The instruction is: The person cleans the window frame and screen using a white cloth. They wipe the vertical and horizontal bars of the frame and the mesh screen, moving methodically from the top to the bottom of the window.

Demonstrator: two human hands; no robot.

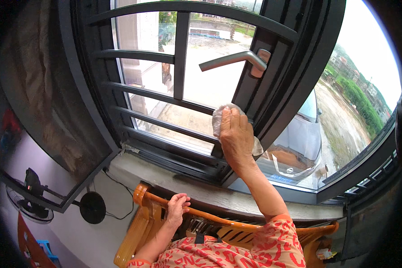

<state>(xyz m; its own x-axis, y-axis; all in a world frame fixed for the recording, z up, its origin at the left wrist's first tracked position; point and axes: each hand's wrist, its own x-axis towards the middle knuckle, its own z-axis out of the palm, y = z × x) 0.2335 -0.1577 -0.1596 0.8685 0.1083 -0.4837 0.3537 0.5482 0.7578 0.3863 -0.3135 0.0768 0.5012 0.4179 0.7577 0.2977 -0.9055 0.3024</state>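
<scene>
My right hand (236, 136) presses a pale grey cloth (219, 118) against the dark window frame (272, 76), its fingers closed over the cloth. One loose corner of the cloth hangs out beside the palm. Above it, a grey metal window handle (228, 60) points to the left from its mount. Dark bars (179, 53) cross the window pane just left of the cloth. My left hand (177, 207) is held low, over the top rail of a wooden bench (201, 212). Its fingers are loosely bent and apart, with nothing seen in them.
A stone sill (129, 167) runs below the window, behind the bench. At the left a dark screen panel (53, 111) stands swung inward, with a black fan (29, 205) behind it and a cable along the floor. Outside, a silver car (299, 138) is parked.
</scene>
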